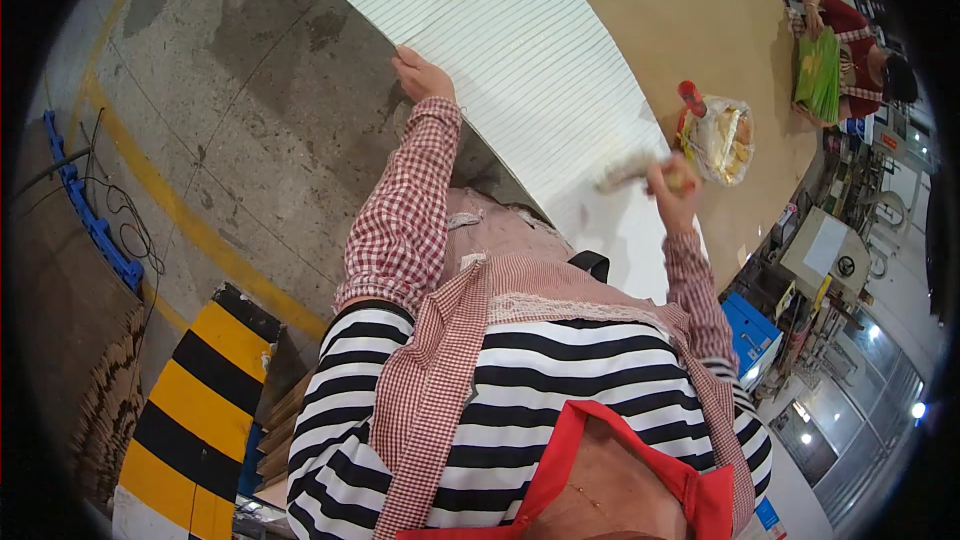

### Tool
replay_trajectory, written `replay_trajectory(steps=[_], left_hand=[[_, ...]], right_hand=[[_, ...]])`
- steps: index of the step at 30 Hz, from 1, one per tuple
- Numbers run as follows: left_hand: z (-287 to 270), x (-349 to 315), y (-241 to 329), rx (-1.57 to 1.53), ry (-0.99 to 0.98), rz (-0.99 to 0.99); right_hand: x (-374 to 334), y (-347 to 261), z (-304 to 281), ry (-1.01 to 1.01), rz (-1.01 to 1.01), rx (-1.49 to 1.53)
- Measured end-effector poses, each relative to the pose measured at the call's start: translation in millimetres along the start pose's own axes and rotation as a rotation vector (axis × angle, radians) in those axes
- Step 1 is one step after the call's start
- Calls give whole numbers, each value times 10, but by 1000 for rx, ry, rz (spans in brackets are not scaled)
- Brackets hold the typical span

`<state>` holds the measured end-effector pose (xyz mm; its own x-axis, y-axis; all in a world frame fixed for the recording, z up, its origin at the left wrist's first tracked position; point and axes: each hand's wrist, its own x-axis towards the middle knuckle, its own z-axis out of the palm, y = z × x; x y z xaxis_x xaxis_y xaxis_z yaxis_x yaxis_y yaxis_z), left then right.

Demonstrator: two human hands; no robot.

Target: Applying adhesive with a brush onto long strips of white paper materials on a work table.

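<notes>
In the head view, the right hand [674,196] has its grip closed around a brush [624,173], whose pale head is low over the near end of a white, finely lined spread [520,50] on a brown worktop [640,0]. The left hand [425,77] is at the spread's left edge, fingers curled there; I cannot tell whether its grip pinches the edge or only rests on it.

For good brushwork, I would keep the left hand steadying that edge, lay the bristles down nearly flat, and use light, even strokes so the lines do not ruck or shift. The right cuff is best held clear of the surface. A clear plastic bag [738,125] with pale yellowish contents sits just beyond the brush hand, within easy reach.

Blur softens the brush head, so whether it touches the spread is unclear, as is any coating on it. The fingers hide part of the handle. The bag's contents are hard to identify, and the spread's far end is cut off at the top.
</notes>
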<state>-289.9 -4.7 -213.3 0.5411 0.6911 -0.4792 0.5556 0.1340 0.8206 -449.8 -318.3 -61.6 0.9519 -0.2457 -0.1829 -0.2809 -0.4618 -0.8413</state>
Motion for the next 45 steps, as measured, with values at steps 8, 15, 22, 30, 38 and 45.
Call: replay_trajectory(steps=[8,15,22,30,38,45], left_hand=[[23,300,306,19,-21,122],[37,620,580,220,-61,118],[136,677,520,183,29,189],[136,618,578,177,-30,99],[69,730,488,277,36,205],[103,654,541,247,8,216]], right_hand=[[1936,-1097,1772,-74,-428,341],[1096,-413,1185,-113,-494,-123],[-56,101,-35,-91,-13,-141],[1591,-1143,1139,-87,-167,227],[1686,-767,1431,-195,-148,226],[65,206,-45,-23,143,72]])
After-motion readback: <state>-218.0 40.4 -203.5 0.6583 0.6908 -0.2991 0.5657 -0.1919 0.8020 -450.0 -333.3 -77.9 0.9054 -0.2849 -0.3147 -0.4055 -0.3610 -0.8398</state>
